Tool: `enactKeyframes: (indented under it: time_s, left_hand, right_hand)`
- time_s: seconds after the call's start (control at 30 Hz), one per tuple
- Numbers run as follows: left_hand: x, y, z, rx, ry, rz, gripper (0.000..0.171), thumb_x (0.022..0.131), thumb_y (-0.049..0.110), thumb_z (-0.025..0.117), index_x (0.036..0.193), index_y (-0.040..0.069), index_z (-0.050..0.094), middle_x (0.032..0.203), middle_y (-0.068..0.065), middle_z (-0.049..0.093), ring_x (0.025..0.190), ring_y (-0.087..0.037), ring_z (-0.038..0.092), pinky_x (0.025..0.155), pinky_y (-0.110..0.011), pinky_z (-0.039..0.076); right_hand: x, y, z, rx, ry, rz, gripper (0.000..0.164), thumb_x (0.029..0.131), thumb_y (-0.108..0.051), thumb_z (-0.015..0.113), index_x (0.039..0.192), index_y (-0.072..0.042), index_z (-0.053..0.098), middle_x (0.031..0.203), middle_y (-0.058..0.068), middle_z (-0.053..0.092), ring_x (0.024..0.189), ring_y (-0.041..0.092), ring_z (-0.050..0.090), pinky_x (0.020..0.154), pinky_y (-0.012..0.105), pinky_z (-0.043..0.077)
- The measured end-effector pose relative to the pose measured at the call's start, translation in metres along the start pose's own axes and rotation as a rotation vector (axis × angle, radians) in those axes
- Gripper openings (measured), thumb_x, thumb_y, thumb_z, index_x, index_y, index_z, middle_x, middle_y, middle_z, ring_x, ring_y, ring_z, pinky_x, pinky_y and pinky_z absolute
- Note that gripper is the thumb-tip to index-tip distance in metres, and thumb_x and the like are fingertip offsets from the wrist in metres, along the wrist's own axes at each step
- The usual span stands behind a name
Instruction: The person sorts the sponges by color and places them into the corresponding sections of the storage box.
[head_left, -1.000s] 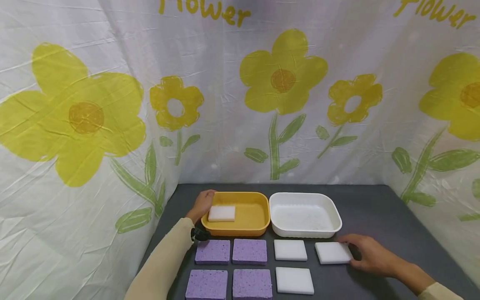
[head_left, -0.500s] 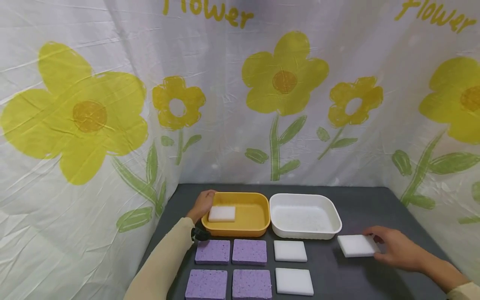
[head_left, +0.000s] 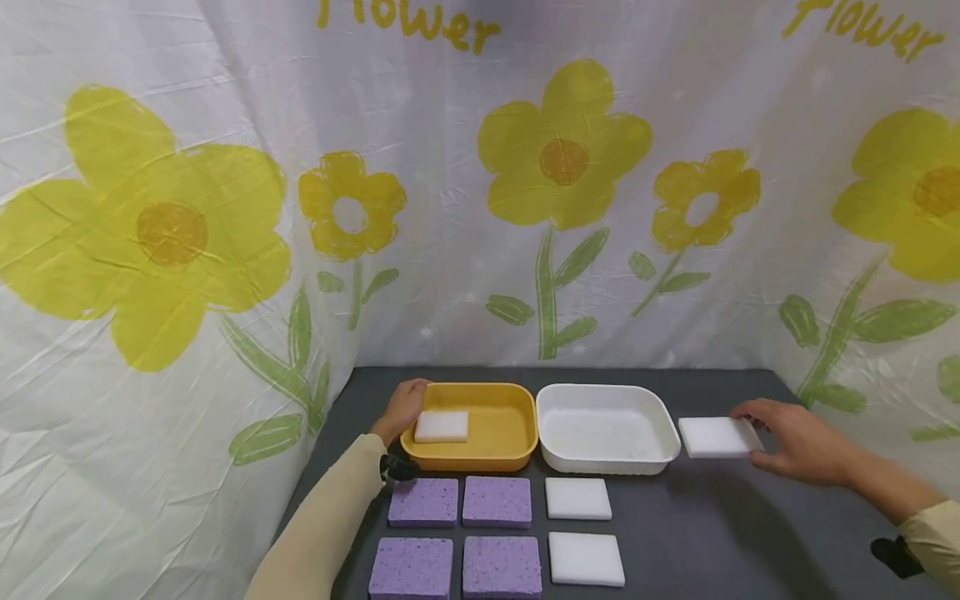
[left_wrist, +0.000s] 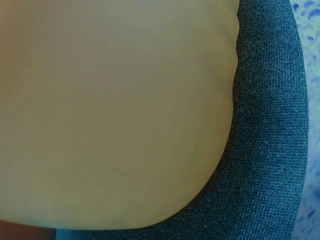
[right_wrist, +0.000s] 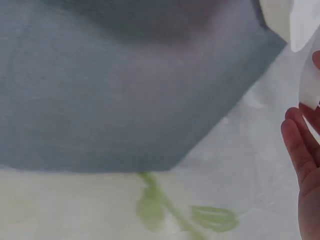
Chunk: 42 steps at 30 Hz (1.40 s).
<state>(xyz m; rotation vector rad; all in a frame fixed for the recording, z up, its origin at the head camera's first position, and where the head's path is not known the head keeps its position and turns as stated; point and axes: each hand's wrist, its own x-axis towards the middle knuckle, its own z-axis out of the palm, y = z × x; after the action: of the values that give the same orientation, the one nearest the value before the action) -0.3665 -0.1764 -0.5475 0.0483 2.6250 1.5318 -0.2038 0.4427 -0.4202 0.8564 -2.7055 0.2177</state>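
My right hand [head_left: 802,442] pinches a flat white sponge [head_left: 716,437] by its right end, just right of the white tray [head_left: 607,462]. In the right wrist view, the fingers [right_wrist: 299,145] show at the right edge beside part of the white sponge [right_wrist: 309,82]. My left hand [head_left: 402,410] holds the left end of the yellow tray [head_left: 468,458], its thumb hidden. The tray's yellow wall [left_wrist: 115,120] fills most of the left wrist view. Inside that tray, at the left, lies one white sponge [head_left: 442,426].
Several purple sponges, such as the back left one [head_left: 423,502], lie in two rows before the yellow tray. Two white sponges [head_left: 578,498] lie before the white tray. A flower-printed curtain [head_left: 450,250] stands behind the dark table [head_left: 705,533].
The right hand has lifted the white sponge from the right of the back row and carried it rightward, then back beside the white tray. The left hand has stayed on the yellow tray.
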Motion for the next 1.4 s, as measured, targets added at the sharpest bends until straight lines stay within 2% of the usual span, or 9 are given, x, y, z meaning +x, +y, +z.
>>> enactKeyframes:
  time_s: [0.2,0.5,0.67,0.87,1.13,1.4]
  left_hand:
    - [-0.001,-0.001,-0.001,0.003,-0.001,0.011,0.05,0.121,0.025,0.031,0.153,-0.002,0.058,0.153,-0.025,0.061,0.139,-0.044,0.059,0.122,-0.063,0.044]
    - [0.004,-0.003,0.0,-0.012,0.003,0.008,0.049,0.12,0.026,0.033,0.151,-0.002,0.06,0.15,-0.024,0.063,0.137,-0.043,0.06,0.122,-0.062,0.044]
    - [0.005,-0.005,-0.001,-0.025,-0.008,0.011,0.049,0.12,0.026,0.033,0.151,-0.001,0.06,0.15,-0.024,0.063,0.137,-0.043,0.061,0.121,-0.063,0.045]
    - [0.007,-0.007,-0.001,-0.029,-0.016,0.029,0.049,0.12,0.025,0.033,0.15,-0.002,0.061,0.15,-0.024,0.063,0.138,-0.043,0.06,0.121,-0.062,0.045]
    - [0.006,-0.005,-0.003,-0.05,-0.031,0.007,0.05,0.12,0.027,0.032,0.152,-0.001,0.059,0.15,-0.024,0.062,0.137,-0.043,0.061,0.119,-0.063,0.046]
    - [0.004,-0.005,-0.001,-0.03,-0.018,0.01,0.05,0.121,0.026,0.032,0.151,-0.001,0.06,0.151,-0.024,0.062,0.138,-0.043,0.06,0.121,-0.063,0.045]
  right_hand:
    - [0.031,-0.009,-0.01,-0.03,0.011,-0.052,0.052,0.072,-0.011,0.096,0.119,-0.004,0.073,0.109,0.003,0.076,0.088,0.017,0.071,0.069,0.034,0.059]
    - [0.078,-0.035,-0.011,0.002,-0.085,-0.026,0.046,0.085,-0.015,0.089,0.126,-0.003,0.072,0.114,0.004,0.075,0.095,0.017,0.07,0.074,0.038,0.058]
    - [0.104,-0.052,-0.001,0.032,-0.143,-0.018,0.047,0.089,-0.017,0.086,0.13,0.0,0.071,0.122,0.01,0.075,0.104,0.026,0.073,0.082,0.046,0.061]
    - [0.129,-0.071,0.014,0.061,-0.164,-0.057,0.046,0.093,-0.018,0.082,0.133,0.001,0.07,0.128,0.014,0.075,0.112,0.033,0.074,0.088,0.051,0.062]
    - [0.157,-0.085,0.035,0.087,-0.178,-0.08,0.049,0.097,-0.023,0.08,0.138,0.001,0.069,0.132,0.015,0.074,0.119,0.035,0.072,0.096,0.055,0.06]
    - [0.178,-0.092,0.062,0.092,-0.179,-0.127,0.047,0.095,-0.023,0.079,0.134,0.001,0.071,0.127,0.013,0.076,0.115,0.033,0.072,0.098,0.055,0.06]
